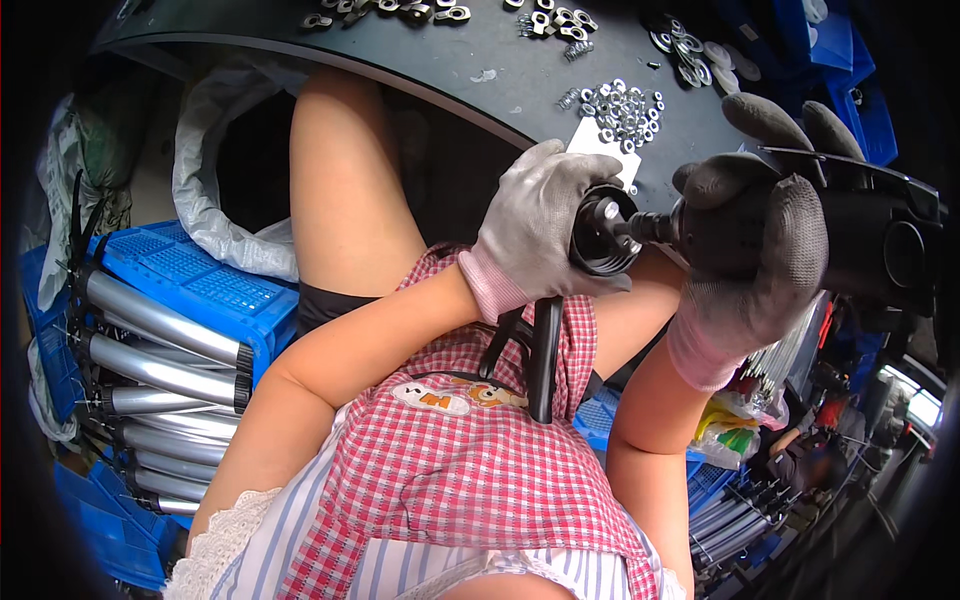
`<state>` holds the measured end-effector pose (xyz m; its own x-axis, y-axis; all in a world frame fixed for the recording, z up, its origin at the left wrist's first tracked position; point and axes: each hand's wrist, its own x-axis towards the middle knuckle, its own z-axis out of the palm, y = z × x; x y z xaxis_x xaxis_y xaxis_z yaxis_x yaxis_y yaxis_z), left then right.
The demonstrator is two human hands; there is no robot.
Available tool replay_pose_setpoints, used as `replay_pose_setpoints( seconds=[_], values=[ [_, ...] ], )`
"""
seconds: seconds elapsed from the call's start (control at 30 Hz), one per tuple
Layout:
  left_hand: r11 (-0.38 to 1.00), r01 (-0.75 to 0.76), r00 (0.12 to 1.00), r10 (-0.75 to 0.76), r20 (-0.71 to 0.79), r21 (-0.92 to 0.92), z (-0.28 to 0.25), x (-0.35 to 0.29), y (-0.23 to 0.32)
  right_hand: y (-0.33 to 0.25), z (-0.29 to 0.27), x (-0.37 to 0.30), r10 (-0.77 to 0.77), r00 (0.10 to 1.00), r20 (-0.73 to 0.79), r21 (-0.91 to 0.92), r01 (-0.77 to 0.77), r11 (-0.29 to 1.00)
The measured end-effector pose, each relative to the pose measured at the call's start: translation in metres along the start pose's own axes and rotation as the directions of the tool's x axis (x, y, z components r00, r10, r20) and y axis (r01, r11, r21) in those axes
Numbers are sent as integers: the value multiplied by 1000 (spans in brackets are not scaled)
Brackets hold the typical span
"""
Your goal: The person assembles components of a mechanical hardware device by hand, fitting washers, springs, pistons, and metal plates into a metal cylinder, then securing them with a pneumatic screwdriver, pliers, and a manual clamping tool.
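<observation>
In my left hand (530,225), gloved in grey, is a black round cup-shaped part (588,262), with the fingers closed about its rim. Black tubular legs (545,360) hang below this part, over my lap. My right hand (765,265), gloved too, grips a black power screwdriver (890,245) lying sideways. The driver's metal socket end (655,228) points left and meets a silver bolt (612,212) in the cup's hollow. Whether the socket is fully seated on the bolt cannot be made out.
A dark workbench (480,85) lies ahead, bearing a pile of nuts (625,115), springs (577,50), washers (690,55), metal brackets (400,10) and a white card (610,155). Blue crates (215,265) and silver tubes (165,330) stand at left. Blue bins (845,65) stand far right. Another person (810,440) sits behind, at right.
</observation>
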<state>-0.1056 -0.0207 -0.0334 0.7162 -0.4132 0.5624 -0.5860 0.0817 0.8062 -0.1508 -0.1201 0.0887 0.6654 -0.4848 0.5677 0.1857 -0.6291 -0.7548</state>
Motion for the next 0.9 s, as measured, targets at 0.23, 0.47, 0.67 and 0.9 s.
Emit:
replay_pose_setpoints(
  seconds=[0.23, 0.47, 0.67, 0.9],
  values=[
    [1000, 6, 1000, -5, 21, -7, 0, 1, -1, -2, -1, 5, 73, 995, 74, 360, -95, 928],
    [999, 3, 997, -6, 75, 38, -2, 5, 1, 10, -5, 15, -183, 894, 410, 705, -184, 685],
    [999, 17, 996, -20, 85, 38, -3, 6, 4, 14, -8, 13, -62, 932, 357, 710, -228, 667],
    [999, -29, 998, 27, 63, 38, -3, 4, 2, 9, -6, 16, -149, 907, 393, 671, -172, 721]
  ],
)
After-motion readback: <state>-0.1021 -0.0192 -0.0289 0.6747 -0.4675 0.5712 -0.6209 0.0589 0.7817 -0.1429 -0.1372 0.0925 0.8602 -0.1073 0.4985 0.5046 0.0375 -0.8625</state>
